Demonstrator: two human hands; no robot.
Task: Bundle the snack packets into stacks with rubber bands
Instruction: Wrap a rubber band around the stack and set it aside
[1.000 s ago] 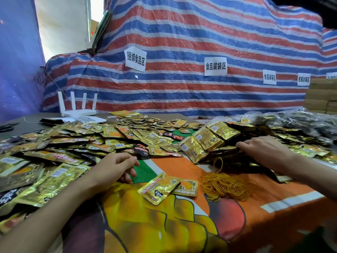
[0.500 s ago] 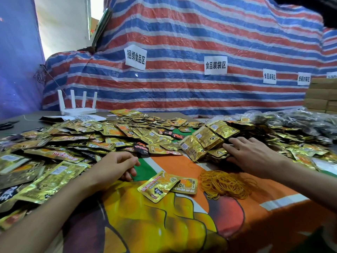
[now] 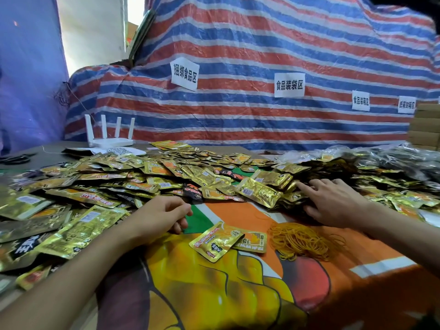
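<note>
Leftward onto packets (image 3: 258,191) the right hand (image 3: 333,206) has been slid, fingers spread flat; left hand (image 3: 162,215) loosely curled, seemingly empty. Gathering judged underway; stacking needed before bands (image 3: 300,239).

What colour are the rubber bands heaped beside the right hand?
Yellowish-orange; the rubber bands show best in the head view.

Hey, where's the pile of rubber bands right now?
In the head view, the rubber bands lie right of centre on the orange cloth, nearer the wearer than the right hand, right of two loose packets.
</note>
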